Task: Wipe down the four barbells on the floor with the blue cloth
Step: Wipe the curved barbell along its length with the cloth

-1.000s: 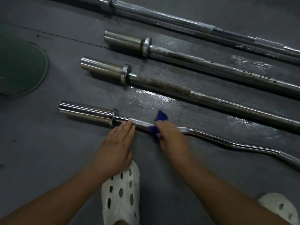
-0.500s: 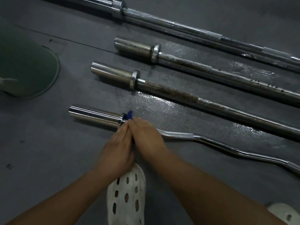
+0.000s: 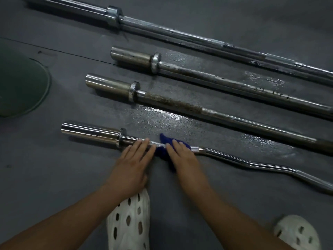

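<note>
Several barbells lie side by side on the dark floor. Nearest me is a shiny curl bar (image 3: 252, 162) with a chrome sleeve at its left end. My left hand (image 3: 133, 165) rests flat on its shaft just right of the collar, fingers straight. My right hand (image 3: 183, 157) presses the blue cloth (image 3: 166, 141) over the shaft right beside the left hand; the cloth wraps the bar and shows on both sides of the fingers. Behind lie a rusty bar (image 3: 180, 103), a spotted bar (image 3: 216, 80) and a long bar (image 3: 180, 34).
A green disc (image 3: 23, 83) lies on the floor at the left. My two white perforated shoes, one (image 3: 129, 222) under the hands and one (image 3: 297, 231) at the lower right, stand close to the curl bar. Wet patches shine on the floor (image 3: 162, 120) between the bars.
My right hand has slid the cloth to the right along the curl bar, away from the collar. The left hand's fingers now lie spread on the shaft. The camera view has shifted.
</note>
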Available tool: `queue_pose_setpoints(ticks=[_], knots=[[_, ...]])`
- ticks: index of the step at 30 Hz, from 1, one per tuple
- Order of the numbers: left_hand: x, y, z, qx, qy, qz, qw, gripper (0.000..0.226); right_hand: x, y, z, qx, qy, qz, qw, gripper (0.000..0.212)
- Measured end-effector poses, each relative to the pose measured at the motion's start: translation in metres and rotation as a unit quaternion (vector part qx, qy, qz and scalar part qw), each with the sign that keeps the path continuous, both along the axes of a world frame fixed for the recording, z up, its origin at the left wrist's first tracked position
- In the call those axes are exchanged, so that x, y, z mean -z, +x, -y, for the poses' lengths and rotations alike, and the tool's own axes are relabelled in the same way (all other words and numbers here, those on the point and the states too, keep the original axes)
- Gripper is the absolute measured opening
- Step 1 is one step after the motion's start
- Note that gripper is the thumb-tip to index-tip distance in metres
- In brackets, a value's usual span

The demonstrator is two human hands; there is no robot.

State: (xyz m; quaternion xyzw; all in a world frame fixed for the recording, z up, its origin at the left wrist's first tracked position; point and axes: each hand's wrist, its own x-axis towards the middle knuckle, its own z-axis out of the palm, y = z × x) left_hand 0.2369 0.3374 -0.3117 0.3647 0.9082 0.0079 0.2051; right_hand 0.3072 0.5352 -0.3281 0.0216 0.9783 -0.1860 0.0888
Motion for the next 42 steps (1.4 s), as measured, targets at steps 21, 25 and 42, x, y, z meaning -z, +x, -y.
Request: queue_pose_setpoints(ticks=[21,25,42], knots=[[0.0,0.016,-0.052,0.072,0.023,-0.039,0.996,0.087,-0.017,0.016,-0.047,0.07,0.041,0.113,0.99,0.064],[-0.005,0.012,-0.049,0.088,0.008,-0.035,0.995,0.094,-0.028,0.035,-0.086,0.114,0.081,0.144,0.98,0.062],[-0.174,0.001,-0.072,0.068,0.103,-0.091,0.988,0.089,-0.177,0.098,-0.096,0.21,0.003,-0.072,0.975,0.069]])
